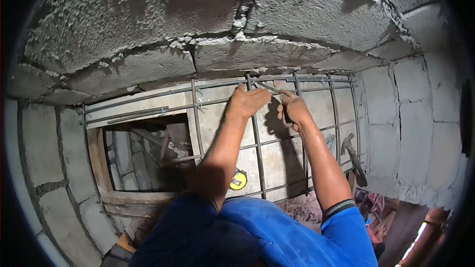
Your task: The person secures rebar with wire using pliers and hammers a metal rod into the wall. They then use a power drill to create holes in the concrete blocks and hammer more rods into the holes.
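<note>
Blue sleeves (277, 232) of the person's shirt fill the near foreground, and both bare forearms reach away from them toward the far wall. Left hand (249, 102): fingers drawn together, pinching one end of a thin wire (268, 88) at the top of a grid of steel bars (197, 123). Right hand (294, 109): just right of the left hand, clenched into a fist around a small dark tool (287, 123), whose lower end shows below the fist; its kind cannot be told. The wire runs between the two hands, close against the upper crossing of the grid, far from the camera and a little right of centre. Yellow tape measure (238, 180): lower on the grid, near the left elbow. Hammer (354, 157): hanging head-up on the right part of the grid, well apart from the hands. Wooden frame (96, 158): borders a dark opening at the left, behind the bars. Grey block wall (410, 113): rough mortar joints surround the grid on all sides.
</note>
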The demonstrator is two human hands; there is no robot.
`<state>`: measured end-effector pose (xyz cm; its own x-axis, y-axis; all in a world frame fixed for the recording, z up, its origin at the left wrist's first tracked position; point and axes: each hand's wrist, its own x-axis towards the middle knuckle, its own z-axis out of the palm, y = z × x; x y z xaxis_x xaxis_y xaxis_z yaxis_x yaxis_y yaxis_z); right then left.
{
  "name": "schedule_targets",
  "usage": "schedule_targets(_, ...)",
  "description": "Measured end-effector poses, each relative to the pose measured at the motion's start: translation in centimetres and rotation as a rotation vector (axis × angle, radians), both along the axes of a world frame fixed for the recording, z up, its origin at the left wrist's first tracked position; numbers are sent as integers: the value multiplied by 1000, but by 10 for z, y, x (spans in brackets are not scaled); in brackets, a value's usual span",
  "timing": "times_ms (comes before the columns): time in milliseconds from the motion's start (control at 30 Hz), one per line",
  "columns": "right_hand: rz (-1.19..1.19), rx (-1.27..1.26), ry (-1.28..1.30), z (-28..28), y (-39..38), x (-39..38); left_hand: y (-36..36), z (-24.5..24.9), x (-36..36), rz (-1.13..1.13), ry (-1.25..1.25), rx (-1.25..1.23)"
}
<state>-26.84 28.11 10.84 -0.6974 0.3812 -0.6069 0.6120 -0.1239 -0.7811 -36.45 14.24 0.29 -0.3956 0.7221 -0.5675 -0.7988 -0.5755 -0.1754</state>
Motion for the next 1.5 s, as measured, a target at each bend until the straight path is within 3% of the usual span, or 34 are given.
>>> schedule_targets(67,0,-30,8,-1,7,-6,17,4,2,51,-78,112)
schedule_targets(133,-14,-77,27,-6,12,-7,35,-4,6,264,-104,273)
schedule_targets(233,68,-25,31,-8,16,-2,52,-16,-1,432,-170,274)
schedule_targets(433,186,57,-142,-9,44,-3,69,-35,-3,431,-172,171)
schedule_targets(500,293,651,-87,-43,61,-4,80,-35,-6,456,-164,154)
schedule_targets(533,446,1152,143,-31,45,-6,82,-30,-10,500,-219,105)
schedule_targets(567,453,1351,58,-21,28,-5,84,-26,-13,543,-276,52)
schedule_targets(600,520,1385,56,0,11,-5,94,-51,-19,571,-313,70)
schedule_targets(667,574,1418,45,11,3,3,88,-34,-17,528,-290,18)
schedule_targets(733,823,1710,-63,12,3,14,85,-32,-19,478,-308,-41)
schedule_targets(967,954,1653,97,26,21,8,88,-35,-8,512,-98,-52)
schedule_targets(1033,1162,1343,-159,45,32,-24,84,-20,-7,512,-120,-41)
schedule_targets(1100,1250,1271,-5,50,50,-53,84,-18,-9,488,-170,-96)
schedule_targets(1167,1211,819,-529,89,38,-83,82,-18,-8,488,-189,-91)
schedule_targets(1200,1261,624,-523,78,59,-93,81,-19,-6,469,-138,-129)
schedule_targets(1233,1265,628,-522,78,68,-92,81,-18,-4,450,-88,-167)
schedule_targets(1333,971,248,-505,64,91,-76,78,-8,-1,436,-90,-202)
schedule_targets(1433,914,287,-452,33,101,-51,84,-16,2,437,-48,-231)
schedule_targets(1467,1186,712,-249,15,104,-42,89,-20,-1,420,-60,-300)
schedule_targets(1500,1185,712,-249,16,92,-37,93,-23,-4,401,-69,-368)
